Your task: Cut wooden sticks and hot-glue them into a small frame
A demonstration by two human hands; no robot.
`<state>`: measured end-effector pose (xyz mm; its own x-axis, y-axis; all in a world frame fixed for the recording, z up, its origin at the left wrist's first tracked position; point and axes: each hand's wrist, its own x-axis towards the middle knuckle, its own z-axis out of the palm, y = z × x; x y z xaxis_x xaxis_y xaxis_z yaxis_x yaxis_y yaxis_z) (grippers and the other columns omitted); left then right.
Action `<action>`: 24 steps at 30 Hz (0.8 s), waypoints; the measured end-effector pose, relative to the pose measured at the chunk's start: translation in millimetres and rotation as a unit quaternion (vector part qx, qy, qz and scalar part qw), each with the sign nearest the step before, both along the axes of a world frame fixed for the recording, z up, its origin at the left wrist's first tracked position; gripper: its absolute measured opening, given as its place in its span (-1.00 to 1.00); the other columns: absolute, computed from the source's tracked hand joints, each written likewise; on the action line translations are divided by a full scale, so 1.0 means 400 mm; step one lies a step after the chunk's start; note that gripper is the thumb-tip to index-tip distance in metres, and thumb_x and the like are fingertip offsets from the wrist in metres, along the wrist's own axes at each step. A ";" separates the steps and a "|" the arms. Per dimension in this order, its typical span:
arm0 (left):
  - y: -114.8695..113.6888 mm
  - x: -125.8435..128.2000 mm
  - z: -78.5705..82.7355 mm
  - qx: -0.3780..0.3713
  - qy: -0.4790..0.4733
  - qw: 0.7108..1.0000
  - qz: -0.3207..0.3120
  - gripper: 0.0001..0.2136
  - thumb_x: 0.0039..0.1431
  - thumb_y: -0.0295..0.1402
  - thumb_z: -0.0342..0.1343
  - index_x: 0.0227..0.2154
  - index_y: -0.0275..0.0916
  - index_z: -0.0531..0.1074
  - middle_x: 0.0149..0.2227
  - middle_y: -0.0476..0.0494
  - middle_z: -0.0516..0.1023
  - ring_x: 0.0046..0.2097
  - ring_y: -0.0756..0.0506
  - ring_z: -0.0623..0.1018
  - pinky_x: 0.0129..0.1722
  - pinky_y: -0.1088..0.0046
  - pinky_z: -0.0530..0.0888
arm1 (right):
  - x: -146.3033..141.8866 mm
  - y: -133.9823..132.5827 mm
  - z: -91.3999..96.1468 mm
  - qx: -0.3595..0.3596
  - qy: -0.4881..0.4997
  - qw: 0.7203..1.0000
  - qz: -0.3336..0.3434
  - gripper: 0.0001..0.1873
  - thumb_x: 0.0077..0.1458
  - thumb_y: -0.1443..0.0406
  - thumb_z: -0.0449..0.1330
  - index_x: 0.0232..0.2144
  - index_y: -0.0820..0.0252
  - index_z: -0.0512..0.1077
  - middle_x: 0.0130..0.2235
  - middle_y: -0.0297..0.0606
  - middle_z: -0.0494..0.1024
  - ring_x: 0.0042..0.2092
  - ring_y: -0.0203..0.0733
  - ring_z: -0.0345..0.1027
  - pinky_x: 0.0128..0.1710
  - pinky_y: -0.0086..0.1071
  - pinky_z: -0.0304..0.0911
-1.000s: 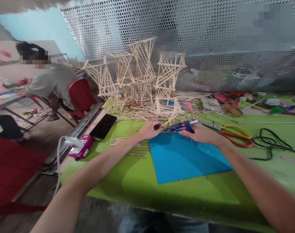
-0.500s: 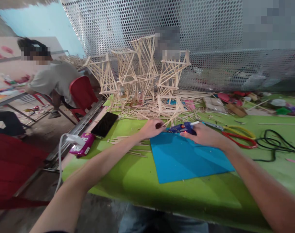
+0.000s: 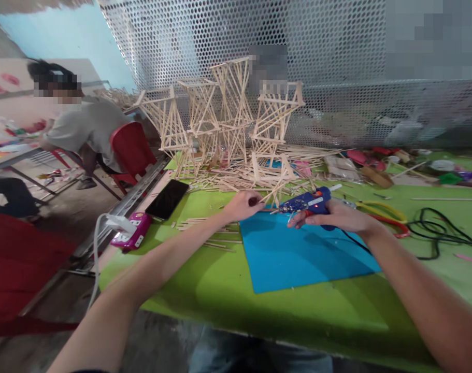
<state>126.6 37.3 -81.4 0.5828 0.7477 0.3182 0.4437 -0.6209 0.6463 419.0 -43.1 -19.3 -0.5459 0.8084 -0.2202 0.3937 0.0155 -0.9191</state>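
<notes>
My right hand (image 3: 337,217) is wrapped round a blue hot glue gun (image 3: 308,203), with a small red light lit on its side and a white glue stick out of its back. The nozzle points left, close by my left hand (image 3: 243,205). The fingers of that hand pinch the lower end of a small wooden stick frame (image 3: 275,194); its upper part overlaps the loose sticks behind, so its full shape is hard to tell. Under both hands lies a blue sheet (image 3: 298,259).
Behind stand several lattice towers of sticks (image 3: 236,98) among piled sticks. A phone (image 3: 168,199) and a pink power strip (image 3: 137,233) lie left. Scissors (image 3: 387,212) and a black cord (image 3: 433,233) are right. Another person (image 3: 90,124) sits at the far left.
My right hand has moved slightly right and turned the glue gun, so more of its body shows. My left hand has stayed in place with the stick frame.
</notes>
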 end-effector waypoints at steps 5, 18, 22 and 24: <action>0.001 0.000 -0.002 0.010 0.005 1.000 0.003 -0.79 0.26 -0.23 0.19 -0.27 -0.26 0.62 -0.24 -0.10 0.65 -0.25 -0.06 0.56 -0.23 0.43 0.43 | 0.001 0.005 -0.012 0.012 0.041 0.999 0.016 -0.57 0.01 -0.07 0.38 -0.31 0.17 0.57 -0.28 -0.15 0.69 -0.17 0.02 0.54 -0.03 -0.11 0.42; 0.003 -0.003 -0.006 0.010 -0.009 1.000 -0.013 -0.81 0.26 -0.24 0.20 -0.27 -0.26 0.62 -0.26 -0.10 0.64 -0.24 -0.06 0.56 -0.21 0.43 0.44 | 0.002 -0.002 -0.065 -0.040 0.061 0.996 -0.044 -0.62 -0.09 0.04 0.46 -0.37 0.17 0.50 -0.47 -0.37 0.45 -0.52 -0.33 0.22 -0.51 -0.36 0.15; 0.001 -0.002 -0.002 0.015 0.003 1.000 -0.007 -0.80 0.27 -0.24 0.18 -0.27 -0.26 0.62 -0.24 -0.11 0.65 -0.24 -0.07 0.57 -0.21 0.42 0.45 | -0.017 -0.005 -0.038 -0.038 0.056 0.997 -0.027 -0.62 -0.04 0.03 0.44 -0.42 0.18 0.48 -0.55 -0.38 0.39 -0.51 -0.30 0.22 -0.49 -0.35 0.14; -0.001 -0.001 0.001 0.012 0.010 1.000 -0.003 -0.79 0.27 -0.23 0.18 -0.26 -0.26 0.63 -0.22 -0.12 0.66 -0.23 -0.08 0.57 -0.20 0.41 0.45 | -0.025 -0.004 -0.029 -0.043 0.042 0.998 -0.016 -0.61 -0.01 0.01 0.41 -0.47 0.17 0.44 -0.58 -0.39 0.36 -0.51 -0.29 0.20 -0.47 -0.34 0.14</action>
